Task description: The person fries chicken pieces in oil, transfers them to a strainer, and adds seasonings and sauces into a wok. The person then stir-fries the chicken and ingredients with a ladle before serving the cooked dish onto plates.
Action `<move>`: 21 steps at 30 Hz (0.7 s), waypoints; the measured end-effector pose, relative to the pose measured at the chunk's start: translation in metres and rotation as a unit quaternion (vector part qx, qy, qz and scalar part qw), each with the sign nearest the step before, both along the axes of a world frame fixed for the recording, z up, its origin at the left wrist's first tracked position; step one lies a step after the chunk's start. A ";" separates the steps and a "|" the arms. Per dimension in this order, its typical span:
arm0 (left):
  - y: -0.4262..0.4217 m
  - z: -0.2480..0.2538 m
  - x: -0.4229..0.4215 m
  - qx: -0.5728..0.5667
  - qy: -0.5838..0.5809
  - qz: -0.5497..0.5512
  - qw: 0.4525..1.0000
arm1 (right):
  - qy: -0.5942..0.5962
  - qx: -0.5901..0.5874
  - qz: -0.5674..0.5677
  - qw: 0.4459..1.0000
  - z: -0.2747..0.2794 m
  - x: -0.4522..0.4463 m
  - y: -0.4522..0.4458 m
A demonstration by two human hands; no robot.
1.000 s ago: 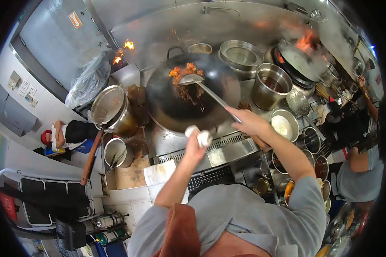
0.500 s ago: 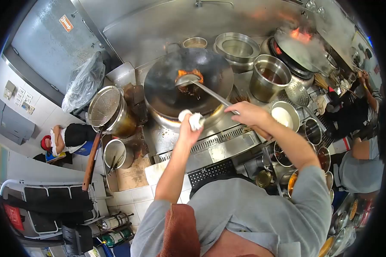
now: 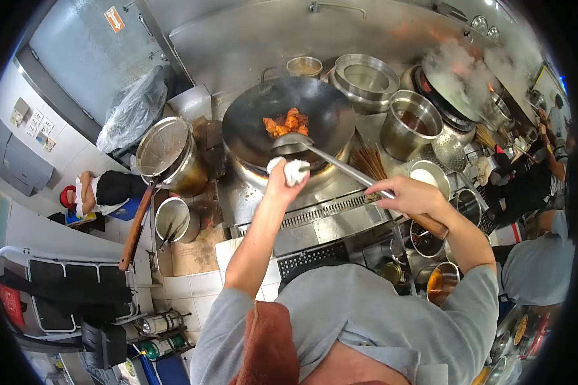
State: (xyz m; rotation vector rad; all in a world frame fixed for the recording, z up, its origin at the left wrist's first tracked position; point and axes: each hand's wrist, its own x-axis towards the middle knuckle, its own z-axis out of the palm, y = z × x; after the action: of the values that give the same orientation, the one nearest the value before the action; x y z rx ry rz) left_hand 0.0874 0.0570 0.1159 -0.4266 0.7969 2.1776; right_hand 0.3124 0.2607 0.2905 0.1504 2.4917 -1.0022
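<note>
A large black wok sits on the burner with reddish-orange pieces of food in its middle. At the wok's near edge, my left hand is closed around a folded white cloth; whether it grips the wok through the cloth is hidden. My right hand is wrapped round the long metal shaft of a ladle, whose wooden end sticks out below the wrist. The ladle's bowl is over the near side of the wok, just short of the food.
To the left, a round strainer rests on a metal pot, above a smaller pot holding utensils. Right of the wok are a bamboo brush, a tall pot of dark liquid and a steaming second wok. Co-workers stand at far right.
The ladle's bowl has come back from the food toward the wok's near edge, uncovering the food. My right hand has moved right and down; the flare at the second wok has died down.
</note>
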 end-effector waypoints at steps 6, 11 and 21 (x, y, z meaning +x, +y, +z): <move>-0.003 0.014 0.017 0.009 0.015 -0.040 0.999 | 0.158 0.074 0.114 0.978 -0.043 -0.037 0.015; -0.004 -0.042 0.070 0.040 0.003 0.004 0.999 | 0.258 0.126 0.020 0.958 -0.082 -0.055 -0.005; -0.020 0.006 -0.002 0.031 0.025 -0.088 0.995 | 0.117 0.076 0.088 0.986 -0.012 -0.007 -0.007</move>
State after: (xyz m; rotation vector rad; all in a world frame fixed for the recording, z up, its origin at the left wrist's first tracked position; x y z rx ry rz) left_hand 0.0853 0.0374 0.1220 -0.2602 0.7614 2.0487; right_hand 0.3057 0.2534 0.2785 -0.1481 2.7359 -0.7974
